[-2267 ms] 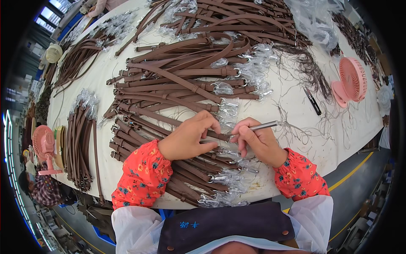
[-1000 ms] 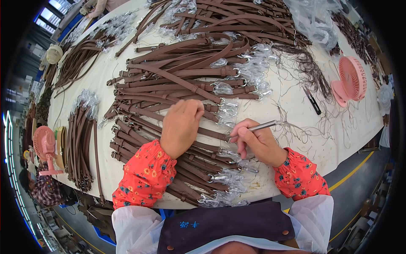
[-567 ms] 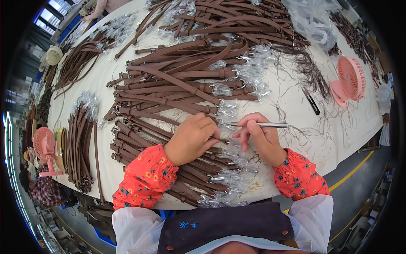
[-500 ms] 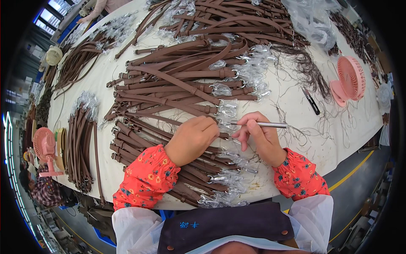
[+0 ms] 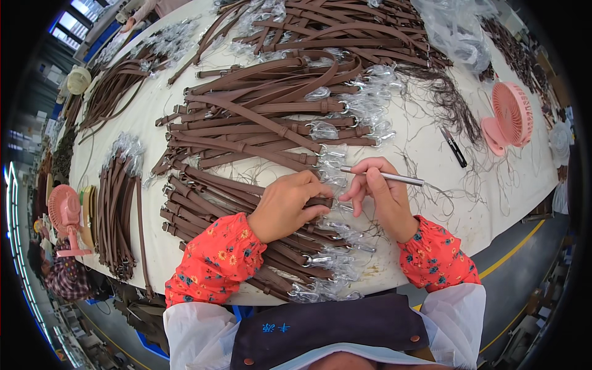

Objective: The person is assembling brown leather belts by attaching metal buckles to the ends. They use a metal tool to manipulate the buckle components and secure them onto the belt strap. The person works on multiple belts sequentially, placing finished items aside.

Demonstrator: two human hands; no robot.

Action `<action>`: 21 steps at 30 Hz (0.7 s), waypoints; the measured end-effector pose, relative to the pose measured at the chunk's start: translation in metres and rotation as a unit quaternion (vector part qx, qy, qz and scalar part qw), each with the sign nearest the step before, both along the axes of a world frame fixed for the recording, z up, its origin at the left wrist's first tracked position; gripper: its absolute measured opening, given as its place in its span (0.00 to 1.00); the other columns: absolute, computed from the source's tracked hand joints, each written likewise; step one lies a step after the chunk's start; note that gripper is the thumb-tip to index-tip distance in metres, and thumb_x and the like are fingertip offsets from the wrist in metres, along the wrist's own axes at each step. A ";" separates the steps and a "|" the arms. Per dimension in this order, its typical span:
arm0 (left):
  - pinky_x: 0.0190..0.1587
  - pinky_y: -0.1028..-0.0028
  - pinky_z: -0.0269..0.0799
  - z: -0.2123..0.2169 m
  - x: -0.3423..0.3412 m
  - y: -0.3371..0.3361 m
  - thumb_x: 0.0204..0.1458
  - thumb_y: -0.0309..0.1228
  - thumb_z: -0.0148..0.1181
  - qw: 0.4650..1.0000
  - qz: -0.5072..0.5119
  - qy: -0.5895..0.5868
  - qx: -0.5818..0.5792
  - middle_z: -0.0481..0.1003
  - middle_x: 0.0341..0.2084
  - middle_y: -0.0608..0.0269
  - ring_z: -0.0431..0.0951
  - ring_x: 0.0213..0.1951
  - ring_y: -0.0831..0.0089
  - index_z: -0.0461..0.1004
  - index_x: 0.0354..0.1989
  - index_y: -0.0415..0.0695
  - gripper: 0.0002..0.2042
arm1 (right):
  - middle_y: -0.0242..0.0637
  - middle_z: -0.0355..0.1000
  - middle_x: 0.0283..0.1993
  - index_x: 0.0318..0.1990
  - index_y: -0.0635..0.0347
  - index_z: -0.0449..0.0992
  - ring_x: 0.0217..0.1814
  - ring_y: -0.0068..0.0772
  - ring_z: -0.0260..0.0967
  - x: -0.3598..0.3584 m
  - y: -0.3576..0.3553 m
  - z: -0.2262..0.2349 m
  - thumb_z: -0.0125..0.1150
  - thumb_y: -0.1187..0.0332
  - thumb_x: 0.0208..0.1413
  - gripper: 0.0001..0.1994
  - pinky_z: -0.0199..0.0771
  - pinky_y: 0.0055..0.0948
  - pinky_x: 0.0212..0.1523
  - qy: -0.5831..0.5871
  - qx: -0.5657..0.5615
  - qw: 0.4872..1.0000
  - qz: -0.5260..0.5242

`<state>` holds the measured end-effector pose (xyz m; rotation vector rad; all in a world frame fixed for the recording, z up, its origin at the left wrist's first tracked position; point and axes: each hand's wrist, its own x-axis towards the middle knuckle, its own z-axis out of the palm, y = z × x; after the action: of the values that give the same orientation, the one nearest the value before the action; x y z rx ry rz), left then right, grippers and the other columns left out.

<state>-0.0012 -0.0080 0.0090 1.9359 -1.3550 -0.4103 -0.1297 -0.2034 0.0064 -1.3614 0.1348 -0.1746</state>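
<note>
My left hand (image 5: 288,205) is closed, thumb and fingers pinching the end of a brown strap (image 5: 319,201) beside its plastic-wrapped metal clasp. Just to the right, my right hand (image 5: 385,198) holds a slim silver pen-like tool (image 5: 401,179) between thumb and index finger. The tool's thin tip points left, above the clasps. The lower fingers of my right hand are curled near the strap's clasp end; whether they touch it I cannot tell. Under and around both hands lies a pile of brown straps (image 5: 246,150), their clasp ends wrapped in clear plastic (image 5: 333,161).
Loose dark threads (image 5: 441,92) and a black-handled cutter (image 5: 453,148) lie to the right, near a pink fan (image 5: 510,114). More strap bundles (image 5: 117,216) and another pink fan (image 5: 65,213) are at left. Clear plastic bags (image 5: 456,31) sit at the far side.
My left hand has shifted slightly right and its fingers have opened out somewhat, the strap end now showing between them. The tool has moved a little right, its tip tilted up more.
</note>
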 end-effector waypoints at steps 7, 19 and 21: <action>0.39 0.65 0.73 -0.005 0.005 0.002 0.50 0.29 0.69 0.999 0.008 0.046 -0.015 0.77 0.30 0.60 0.77 0.36 0.61 0.84 0.36 0.44 0.06 | 0.37 0.73 0.31 0.51 0.63 0.68 0.24 0.23 0.70 -0.001 0.000 -0.002 0.41 0.58 0.74 0.16 0.75 0.27 0.34 -0.007 0.013 1.000 0.023; 0.36 0.73 0.73 0.002 0.008 0.001 0.56 0.23 0.63 0.994 0.034 0.105 0.009 0.77 0.30 0.58 0.78 0.31 0.69 0.79 0.37 0.37 0.03 | 0.28 0.69 0.21 0.44 0.63 0.73 0.21 0.16 0.68 -0.003 0.000 0.000 0.44 0.60 0.73 0.15 0.76 0.24 0.40 0.019 -0.045 0.994 0.100; 0.36 0.75 0.73 -0.001 0.012 0.004 0.57 0.24 0.63 0.990 0.031 0.135 0.012 0.76 0.30 0.60 0.77 0.32 0.73 0.78 0.37 0.36 0.04 | 0.27 0.69 0.21 0.44 0.63 0.73 0.22 0.16 0.68 -0.003 0.000 0.002 0.45 0.60 0.73 0.15 0.74 0.22 0.35 0.036 -0.063 0.991 0.115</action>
<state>0.0109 -0.0042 0.0085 1.8602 -1.1164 -0.6357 -0.1329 -0.2035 0.0082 -1.4979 0.0275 0.0613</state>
